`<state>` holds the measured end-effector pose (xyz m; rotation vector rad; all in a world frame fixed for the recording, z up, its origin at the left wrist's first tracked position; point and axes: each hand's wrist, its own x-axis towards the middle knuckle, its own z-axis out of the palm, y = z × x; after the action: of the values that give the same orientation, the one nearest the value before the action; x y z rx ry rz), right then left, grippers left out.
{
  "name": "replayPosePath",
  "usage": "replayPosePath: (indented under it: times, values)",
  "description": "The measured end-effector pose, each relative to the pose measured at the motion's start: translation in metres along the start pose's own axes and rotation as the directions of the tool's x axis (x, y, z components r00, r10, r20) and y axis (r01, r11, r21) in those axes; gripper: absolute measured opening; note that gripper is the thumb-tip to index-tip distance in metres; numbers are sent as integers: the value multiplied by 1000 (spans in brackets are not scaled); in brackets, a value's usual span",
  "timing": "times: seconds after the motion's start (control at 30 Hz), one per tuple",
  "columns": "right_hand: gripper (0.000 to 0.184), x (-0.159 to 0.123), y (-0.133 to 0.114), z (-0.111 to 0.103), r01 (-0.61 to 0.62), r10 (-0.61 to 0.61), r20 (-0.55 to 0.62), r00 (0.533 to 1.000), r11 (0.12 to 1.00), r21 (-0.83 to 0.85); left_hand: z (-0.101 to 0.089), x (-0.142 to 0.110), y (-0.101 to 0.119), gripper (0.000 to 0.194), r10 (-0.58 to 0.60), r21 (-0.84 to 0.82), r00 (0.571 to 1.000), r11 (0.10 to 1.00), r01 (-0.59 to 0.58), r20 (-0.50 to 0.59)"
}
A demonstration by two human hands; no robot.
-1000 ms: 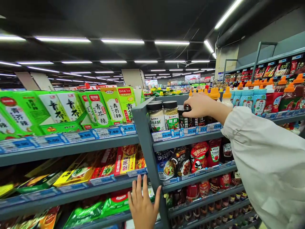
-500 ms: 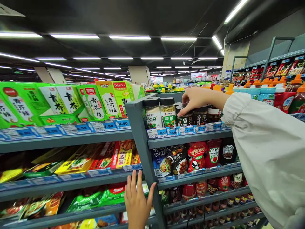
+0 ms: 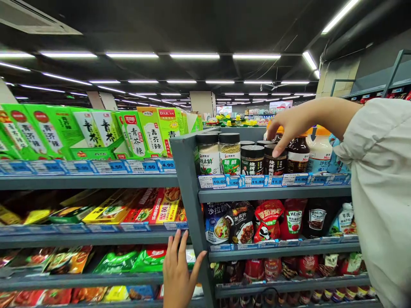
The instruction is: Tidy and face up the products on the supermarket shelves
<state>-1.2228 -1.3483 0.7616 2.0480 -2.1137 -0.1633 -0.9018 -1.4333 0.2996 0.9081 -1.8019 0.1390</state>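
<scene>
My right hand (image 3: 290,124) reaches over the top shelf (image 3: 272,192) on the right. Its fingers hang loosely apart, and one fingertip touches the black lid of a dark seasoning jar (image 3: 274,161). Nothing is held in it. To the left of that jar stand another dark jar (image 3: 252,160), a green-labelled jar (image 3: 230,154) and a pale powder jar (image 3: 208,155). My left hand (image 3: 178,269) is low in the middle, fingers spread flat against the shelf front beside the grey upright post (image 3: 189,205).
Green wasabi boxes (image 3: 96,132) fill the top left shelf above blue price tags (image 3: 80,167). Sauce pouches and ketchup packs (image 3: 268,220) sit on the shelf below the jars. Dark and pale bottles (image 3: 308,152) stand to the right of the jars. More shelving runs along the far right.
My right hand has moved right, from the first dark jar to the lid of the one beside it. The view has shifted right and slightly up. My left hand stays on the lower shelf.
</scene>
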Motion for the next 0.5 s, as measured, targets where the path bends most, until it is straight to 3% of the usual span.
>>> replayPosePath:
  times: [0.1, 0.3, 0.37, 0.5]
  values:
    - [68, 3, 4, 6, -11, 14, 58, 998, 999, -42, 3, -2, -2, 77, -15, -20, 1000, 1000, 15, -7]
    - [66, 14, -5, 11, -206, 206, 14, 978, 978, 13, 4, -2, -4, 78, 3, -43, 1000, 999, -3, -19]
    - [60, 19, -2, 11, -199, 199, 13, 980, 980, 6, 3, -1, -4, 79, 8, -48, 1000, 999, -9, -16]
    - [67, 22, 0, 8, -85, 90, 44, 995, 991, -100, 2, 0, -3, 79, 19, -64, 1000, 998, -20, -21]
